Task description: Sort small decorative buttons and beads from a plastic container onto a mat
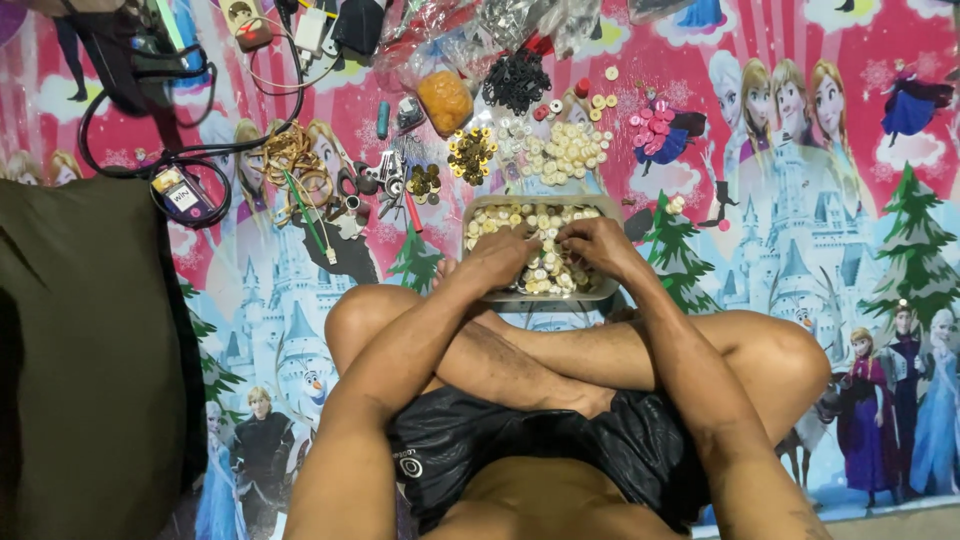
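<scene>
**Sorting through a tray of cream buttons**

Covering the whole floor is a printed cartoon mat (pixel 800 200) in pink and blue, showing castles and fir trees. Lying over its left side is a dark olive cloth (pixel 90 360). The person is sitting cross-legged on the mat, knees spreading wide, with a shallow rectangular tray (pixel 610 292) resting just beyond the crossed shins.

Both hands are reaching into the tray, which is holding a layer of cream buttons (pixel 545 270). The left hand (pixel 500 255) is lying knuckles-up on the buttons, fingers curling down into them. The right hand (pixel 597 243) is sitting close beside it, fingertips bending toward the pile. The two hands are nearly meeting at the tray's middle; whether either is pinching a button I cannot tell.

Beyond the tray, smaller heaps are lying apart: a loose pile of cream buttons (pixel 565 150), a black heap (pixel 516 80), a brass-coloured cluster (pixel 471 153), a pink cluster (pixel 655 128) and an orange-filled bag (pixel 445 100). A black cable (pixel 150 150) is looping at the upper left.
</scene>
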